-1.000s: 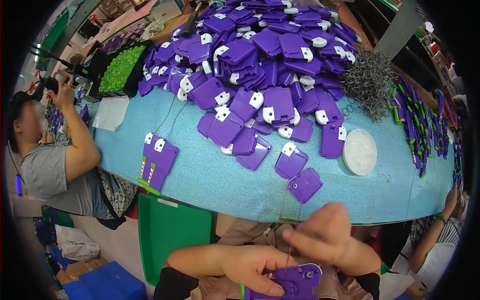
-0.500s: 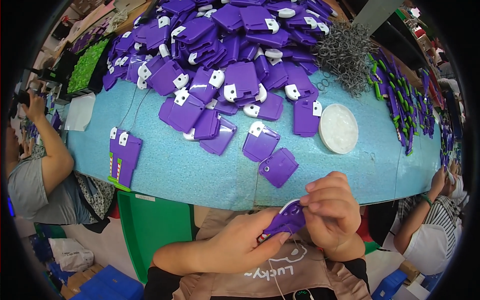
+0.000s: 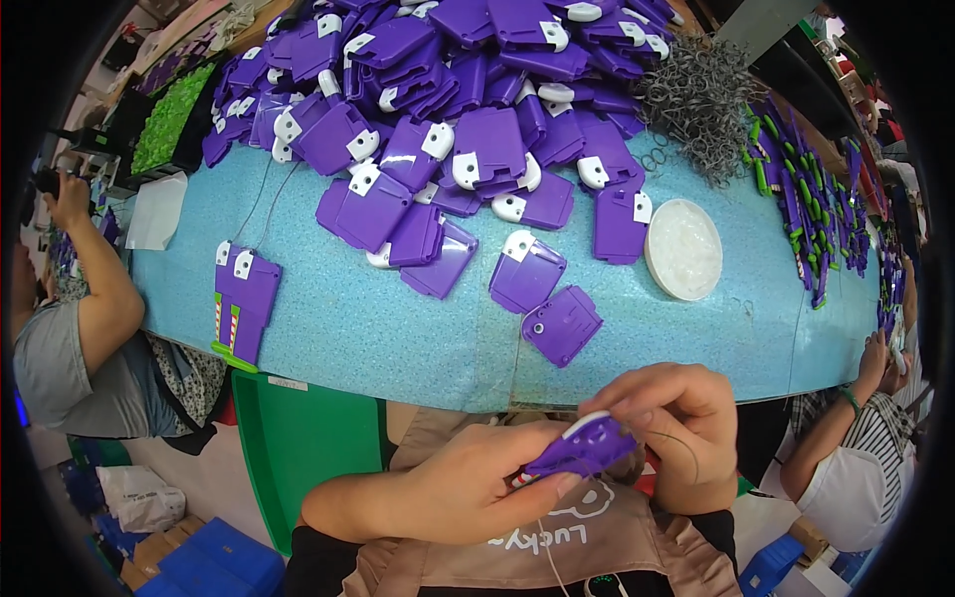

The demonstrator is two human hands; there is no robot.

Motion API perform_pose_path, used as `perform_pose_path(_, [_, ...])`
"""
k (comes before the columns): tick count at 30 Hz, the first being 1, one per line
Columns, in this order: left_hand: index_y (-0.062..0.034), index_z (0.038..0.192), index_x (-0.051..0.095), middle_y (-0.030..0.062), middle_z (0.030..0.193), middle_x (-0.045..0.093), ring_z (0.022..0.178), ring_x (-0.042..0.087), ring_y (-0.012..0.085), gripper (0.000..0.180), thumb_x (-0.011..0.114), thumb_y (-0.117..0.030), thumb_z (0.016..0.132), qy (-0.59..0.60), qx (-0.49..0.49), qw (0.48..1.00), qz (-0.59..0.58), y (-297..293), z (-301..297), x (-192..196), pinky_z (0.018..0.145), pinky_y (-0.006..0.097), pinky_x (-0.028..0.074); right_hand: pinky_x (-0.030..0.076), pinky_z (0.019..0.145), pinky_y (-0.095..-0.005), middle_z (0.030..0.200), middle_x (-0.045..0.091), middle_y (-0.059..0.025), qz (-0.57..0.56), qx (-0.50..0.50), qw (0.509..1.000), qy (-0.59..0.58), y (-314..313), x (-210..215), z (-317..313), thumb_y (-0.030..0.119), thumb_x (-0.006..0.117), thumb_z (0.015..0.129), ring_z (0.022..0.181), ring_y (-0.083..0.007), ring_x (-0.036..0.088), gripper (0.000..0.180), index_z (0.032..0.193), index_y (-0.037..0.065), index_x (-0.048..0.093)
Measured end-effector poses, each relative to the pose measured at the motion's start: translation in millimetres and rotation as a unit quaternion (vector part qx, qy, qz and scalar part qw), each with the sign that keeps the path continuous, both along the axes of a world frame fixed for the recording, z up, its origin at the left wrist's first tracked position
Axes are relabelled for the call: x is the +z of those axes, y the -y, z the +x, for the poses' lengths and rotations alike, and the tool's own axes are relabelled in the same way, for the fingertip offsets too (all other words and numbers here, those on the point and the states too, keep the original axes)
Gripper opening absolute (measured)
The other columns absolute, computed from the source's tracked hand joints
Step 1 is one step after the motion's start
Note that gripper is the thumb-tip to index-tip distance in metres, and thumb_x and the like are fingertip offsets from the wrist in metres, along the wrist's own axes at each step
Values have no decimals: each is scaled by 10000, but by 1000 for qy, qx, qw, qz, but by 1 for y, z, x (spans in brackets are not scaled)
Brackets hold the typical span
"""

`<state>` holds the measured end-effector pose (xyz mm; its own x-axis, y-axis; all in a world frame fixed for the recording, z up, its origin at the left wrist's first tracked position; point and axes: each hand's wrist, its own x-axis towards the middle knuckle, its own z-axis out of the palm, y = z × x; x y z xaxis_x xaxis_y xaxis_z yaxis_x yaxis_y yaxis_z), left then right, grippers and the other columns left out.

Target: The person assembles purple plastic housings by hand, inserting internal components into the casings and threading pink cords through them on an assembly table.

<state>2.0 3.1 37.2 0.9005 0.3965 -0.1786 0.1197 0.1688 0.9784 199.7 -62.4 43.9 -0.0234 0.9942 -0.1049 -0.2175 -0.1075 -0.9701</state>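
A purple plastic casing point(image 3: 587, 445) with a white edge is tilted up in front of my apron. My left hand point(image 3: 477, 483) is closed around its lower left end, with the thumb along the near side. At the casing's far right end, my right hand point(image 3: 686, 418) has its fingertips pinched together. A thin dark cord point(image 3: 684, 444) curves from those fingertips across the hand. Whatever else sits in the pinch is hidden. Just beyond my hands, a loose purple casing point(image 3: 562, 326) lies with its inner side up, touching another casing with a white corner point(image 3: 527, 274).
A heap of purple casings point(image 3: 487, 149) covers the table's far middle. Beside it are tangled grey metal rings point(image 3: 701, 109) and a round white dish point(image 3: 683, 249). Two assembled purple pieces point(image 3: 244, 303) with cords lie left. A green bin point(image 3: 318, 448) stands below the edge. People work at both sides.
My right hand has shifted slightly right and its fingers have curled further over the casing's end. The casing has moved a little right and tipped flatter. The cord now shows across my right hand.
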Motion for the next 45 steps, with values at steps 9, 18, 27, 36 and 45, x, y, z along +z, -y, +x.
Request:
perform_pose_path(9, [-19, 1040, 565, 36, 806, 613, 670, 554, 88, 212, 562, -102, 845, 68, 102, 983, -138, 11, -9, -13, 584, 256, 435, 411, 842, -399, 1064, 565, -166, 282, -181, 845, 418, -24, 8, 2, 30, 672, 633, 991, -322, 531, 310, 932, 52, 594])
perform_pose_path(18, [38, 1197, 422, 184, 910, 562, 755, 583, 313, 403, 532, -55, 821, 9, 157, 983, 91, 12, 2, -23, 637, 354, 462, 377, 848, -423, 1089, 568, -131, 254, -72, 857, 443, -24, -7, -30, 81, 735, 551, 1080, -351, 473, 234, 759, 84, 629])
perform_pose_path(27, [47, 1206, 406, 215, 950, 555, 790, 579, 360, 423, 528, -41, 810, -31, 159, 967, 197, 10, 7, -15, 664, 381, 472, 353, 895, -435, 1087, 569, -124, 245, -104, 850, 455, -21, -10, -34, 81, 727, 544, 1110, -361, 446, 216, 732, 90, 622])
perform_pose_path(36, [12, 1185, 446, 184, 961, 566, 792, 585, 342, 410, 543, -39, 790, -6, 41, 985, 165, -1, -4, -5, 663, 376, 468, 405, 776, -395, 919, 562, -106, 198, 43, 922, 329, -24, 4, -11, 128, 736, 656, 962, -260, 530, 263, 824, 75, 540])
perform_pose_path(45, [36, 1132, 452, 113, 963, 612, 710, 599, 115, 287, 491, -114, 891, -15, 245, 969, -12, 11, -18, -11, 640, 266, 502, 410, 747, -255, 984, 520, -50, 169, -33, 983, 65, -40, -6, 27, 104, 703, 717, 855, -135, 488, 407, 1059, 30, 494])
